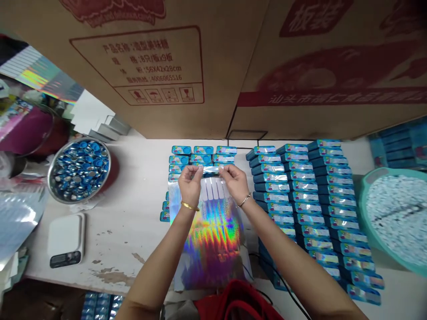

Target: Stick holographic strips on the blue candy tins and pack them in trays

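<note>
My left hand [191,183] and my right hand [235,181] pinch the two ends of a shiny sticker strip [211,169], stretched level between thumbs and fingers. The strip is over or against a small blue box in the near row; whether it touches cannot be made out. Under my wrists lies a rainbow holographic sticker sheet [213,231], with pale stripes at its far end. Beyond my hands stand rows of small blue boxes [202,158] with printed tops. To the right, long rows of blue boxes [305,186] carry shiny strips on their tops.
Large cardboard cartons [173,115] wall off the far side. At left are a metal bowl [110,171] of blue-and-silver caps and a white scale [66,235]. A turquoise basin [364,200] of small pale pieces stands at right. A black cable [287,284] runs near my right forearm.
</note>
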Demonstrator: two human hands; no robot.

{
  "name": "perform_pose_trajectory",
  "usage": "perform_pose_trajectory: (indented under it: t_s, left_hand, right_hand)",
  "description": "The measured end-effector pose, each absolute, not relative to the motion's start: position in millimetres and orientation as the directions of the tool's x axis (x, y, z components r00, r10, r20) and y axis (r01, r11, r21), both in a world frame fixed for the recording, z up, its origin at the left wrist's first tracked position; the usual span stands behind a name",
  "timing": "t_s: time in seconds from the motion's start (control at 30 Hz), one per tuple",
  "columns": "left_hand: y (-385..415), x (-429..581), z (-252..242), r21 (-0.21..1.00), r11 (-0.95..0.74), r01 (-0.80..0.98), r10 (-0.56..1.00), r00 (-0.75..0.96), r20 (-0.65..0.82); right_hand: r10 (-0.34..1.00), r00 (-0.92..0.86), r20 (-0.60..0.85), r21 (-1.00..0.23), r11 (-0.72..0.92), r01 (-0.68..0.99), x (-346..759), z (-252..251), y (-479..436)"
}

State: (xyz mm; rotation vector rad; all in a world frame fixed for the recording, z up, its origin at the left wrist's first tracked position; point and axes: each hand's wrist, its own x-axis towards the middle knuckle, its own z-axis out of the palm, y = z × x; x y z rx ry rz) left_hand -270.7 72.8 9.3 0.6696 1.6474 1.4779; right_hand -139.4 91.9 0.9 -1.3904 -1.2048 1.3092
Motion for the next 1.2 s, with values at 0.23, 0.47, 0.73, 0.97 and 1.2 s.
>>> perform_pose_trajectory:
  t_s: [0.23,0.47,0.73,0.97,1.2]
  left_hand:
    - [116,-274,-7,0.986,0.124,0.109,0.883,-0.466,-0.059]
    - [72,-243,-29,0.930,0.082,0.359,0.967,-0.254,0.013]
    - [36,-238,-37,0.884,-0.061,0.464,0.965,-0.198,0.171]
    - [-32,-230,-26,0.921,-0.013,0.390,0.962,-0.247,0.118]
    - [-19,-227,-6,0.957,0.099,0.271,0.939,-0.343,0.000]
  right_hand:
    - [0.998,-0.032,0.047,-0.936,0.055,0.347,-122,-3,136]
    - [0.987,0.161,0.014,-0.909,-0.055,0.414,-95,-34,69]
    - [0.964,0.264,-0.002,-0.927,-0.101,0.361,-108,-35,11]
    - [0.975,0.221,0.017,-0.944,-0.058,0.326,-104,-28,-57]
    - [0.994,0.093,0.064,-0.931,0.026,0.364,-75,-9,-26]
